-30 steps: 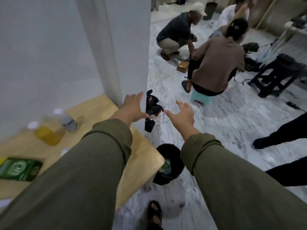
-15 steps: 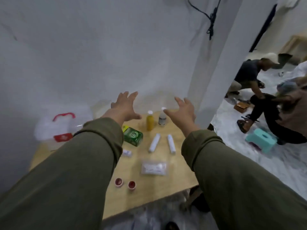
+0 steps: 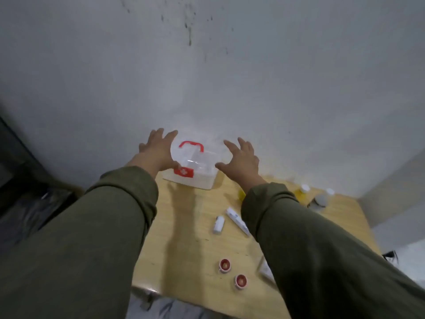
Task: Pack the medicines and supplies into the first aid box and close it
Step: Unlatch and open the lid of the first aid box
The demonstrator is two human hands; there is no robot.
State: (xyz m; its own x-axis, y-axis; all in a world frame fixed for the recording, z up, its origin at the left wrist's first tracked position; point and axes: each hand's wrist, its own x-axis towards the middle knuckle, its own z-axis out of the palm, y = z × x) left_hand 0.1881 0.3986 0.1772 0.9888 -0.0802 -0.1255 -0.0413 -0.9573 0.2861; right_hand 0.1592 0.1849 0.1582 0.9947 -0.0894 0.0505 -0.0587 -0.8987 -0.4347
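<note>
A clear plastic first aid box (image 3: 197, 168) with a red handle and a red cross latch stands closed at the back of the wooden table (image 3: 184, 226), against the wall. My left hand (image 3: 158, 150) is spread at the box's left side, thumb near the latch. My right hand (image 3: 241, 161) is spread just right of the box, apart from it. Two white tubes (image 3: 218, 224) (image 3: 236, 221) lie mid-table. Two small red-rimmed tins (image 3: 225, 265) (image 3: 240, 281) sit near the front edge. A yellow bottle (image 3: 302, 193) and a grey-capped bottle (image 3: 320, 200) stand at the right.
A grey wall rises straight behind the table. A clear packet (image 3: 265, 270) shows partly under my right sleeve. Something dark (image 3: 27, 203) fills the left of the table. My sleeves hide much of the tabletop.
The view swung left from the room to the table and box. Both hands moved with it and now flank the first aid box, fingers spread.
</note>
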